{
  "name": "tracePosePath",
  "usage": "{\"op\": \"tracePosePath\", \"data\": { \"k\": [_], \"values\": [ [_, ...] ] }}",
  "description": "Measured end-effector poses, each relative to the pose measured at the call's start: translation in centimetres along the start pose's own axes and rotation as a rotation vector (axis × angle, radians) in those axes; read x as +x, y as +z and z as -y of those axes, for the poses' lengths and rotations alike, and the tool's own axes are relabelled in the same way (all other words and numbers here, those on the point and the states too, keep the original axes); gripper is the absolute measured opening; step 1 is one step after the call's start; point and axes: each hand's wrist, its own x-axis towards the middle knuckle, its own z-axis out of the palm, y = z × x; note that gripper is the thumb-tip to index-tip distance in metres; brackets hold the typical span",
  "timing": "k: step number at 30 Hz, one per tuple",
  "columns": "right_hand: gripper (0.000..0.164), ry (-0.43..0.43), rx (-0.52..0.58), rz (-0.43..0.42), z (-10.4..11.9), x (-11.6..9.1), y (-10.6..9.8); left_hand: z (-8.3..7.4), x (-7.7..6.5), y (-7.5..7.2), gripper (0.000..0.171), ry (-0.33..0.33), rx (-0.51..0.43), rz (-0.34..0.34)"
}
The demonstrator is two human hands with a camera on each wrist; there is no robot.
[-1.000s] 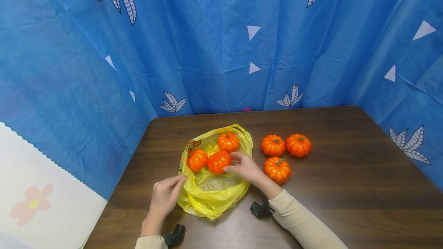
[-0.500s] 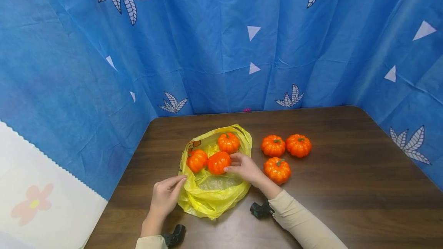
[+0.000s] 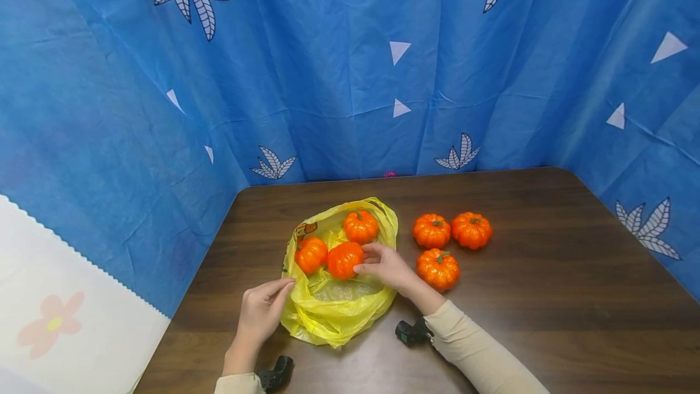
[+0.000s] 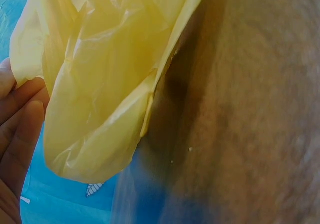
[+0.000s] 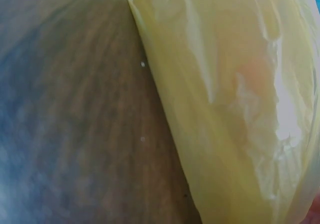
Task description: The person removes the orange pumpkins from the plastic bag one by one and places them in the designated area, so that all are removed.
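Observation:
A yellow plastic bag (image 3: 328, 321) lies open-mouthed on the table, with two small orange pumpkins (image 3: 311, 255) (image 3: 361, 226) inside. My left hand (image 3: 259, 309) pinches the bag's left rim between thumb and fingers; the left wrist view shows those fingers (image 4: 22, 139) at the yellow plastic. Reaching over the right rim, my right hand (image 3: 387, 267) grips a third pumpkin (image 3: 345, 260) by its right side, within the bag's mouth. Its stem is not visible. Bag plastic fills much of the right wrist view and hides most of that hand.
Three more pumpkins (image 3: 438, 270) (image 3: 431, 230) (image 3: 472, 230) stand on the dark wooden table (image 3: 547, 297) right of the bag. Black wrist devices (image 3: 414, 332) (image 3: 276, 373) sit at both wrists. A blue patterned curtain (image 3: 350, 65) hangs behind and around the table.
The pumpkin in my right hand has shifted very slightly toward the near side of the bag. Both hands stay in almost the same place.

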Motion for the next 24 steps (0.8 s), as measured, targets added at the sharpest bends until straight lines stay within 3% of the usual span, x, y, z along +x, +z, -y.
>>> {"op": "tracePosePath", "data": {
  "k": [24],
  "values": [
    [0.057, 0.033, 0.018, 0.026, 0.26, -0.09, -0.34, 0.10, -0.06, 0.09, 0.023, -0.004, 0.017, 0.005]
  ]
}}
